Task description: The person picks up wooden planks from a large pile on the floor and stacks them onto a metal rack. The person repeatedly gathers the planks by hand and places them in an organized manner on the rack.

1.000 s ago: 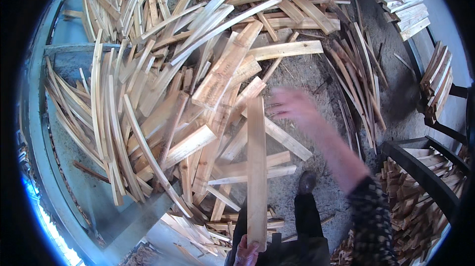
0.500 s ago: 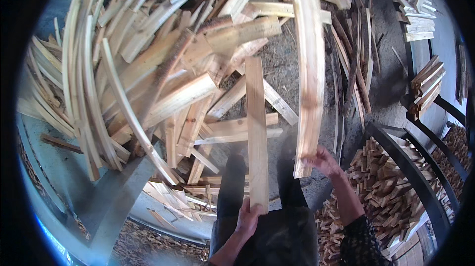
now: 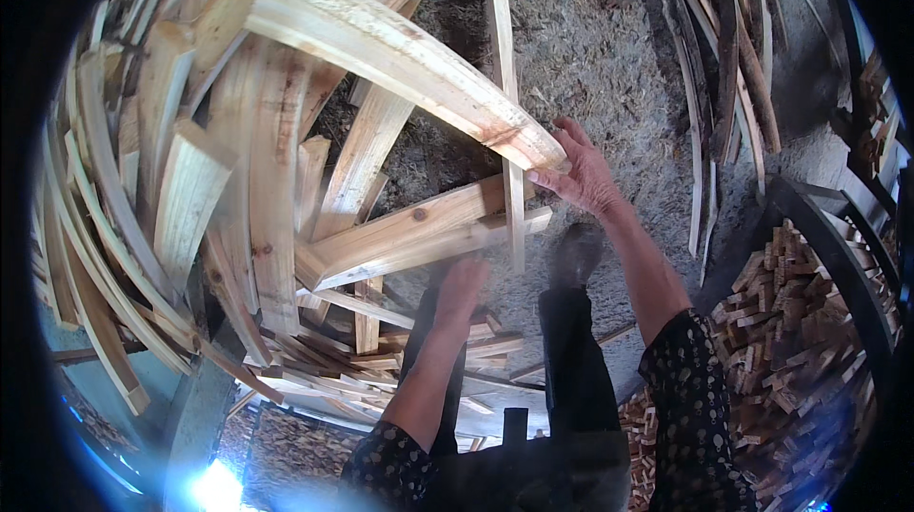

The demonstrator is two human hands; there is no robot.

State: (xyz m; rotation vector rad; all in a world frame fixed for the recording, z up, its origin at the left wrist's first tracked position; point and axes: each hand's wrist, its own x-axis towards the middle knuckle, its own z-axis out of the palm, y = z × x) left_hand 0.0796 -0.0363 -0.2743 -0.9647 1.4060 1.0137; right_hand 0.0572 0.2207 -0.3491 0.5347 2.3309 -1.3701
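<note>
My right hand (image 3: 583, 169) is closed around the near end of a wide pale board (image 3: 409, 60), thumb below and fingers above. This board slants up and left, over the heap of planks. My left hand (image 3: 465, 288) is blurred, just below a short thick wooden piece (image 3: 419, 226). Its fingers are smeared, and I cannot tell whether they touch that wood. A narrow strip (image 3: 505, 55) runs behind the wide board, past my right hand.
A pile of mixed planks (image 3: 276, 179) fills the left side. Long thin slats (image 3: 738, 64) lie at the upper right on the littered concrete floor (image 3: 600, 45). A dark metal frame (image 3: 838, 260) stands at the right, above stacked short wood pieces (image 3: 790, 350).
The view has shifted forward over the pile. My right hand's board has swung from nearly upright to slanting left. The narrow board no longer shows upright in my left hand, which has reached forward.
</note>
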